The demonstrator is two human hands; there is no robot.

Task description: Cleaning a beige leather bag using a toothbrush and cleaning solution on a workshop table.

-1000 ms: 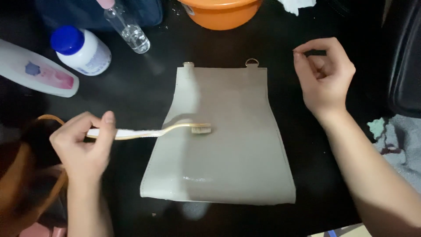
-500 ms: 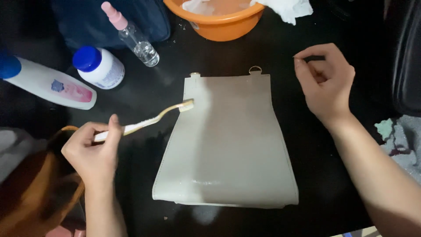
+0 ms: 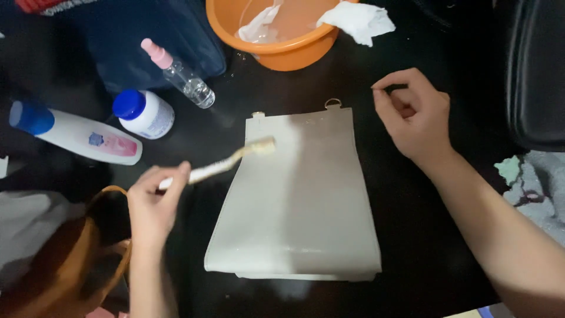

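A flat beige leather bag panel [image 3: 300, 200] with a metal ring at its top lies on the black table. My left hand [image 3: 154, 206] grips a toothbrush [image 3: 229, 162] by its handle, and the bristle head rests on the panel's upper left part. My right hand [image 3: 412, 118] hovers to the right of the panel's top corner, fingers curled with thumb and forefinger pinched, and I see nothing in it.
An orange basin [image 3: 276, 35] with white cloths stands at the back. A small spray bottle [image 3: 179, 73], a blue-capped white jar [image 3: 144, 113] and a lying white bottle [image 3: 76, 132] sit at the left. A brown bag [image 3: 65, 253] is at lower left, a grey rag [image 3: 535, 188] at right.
The brush went from the panel's middle left up to its upper left part. The view shifted, bringing the basin more into sight. My right hand stayed curled.
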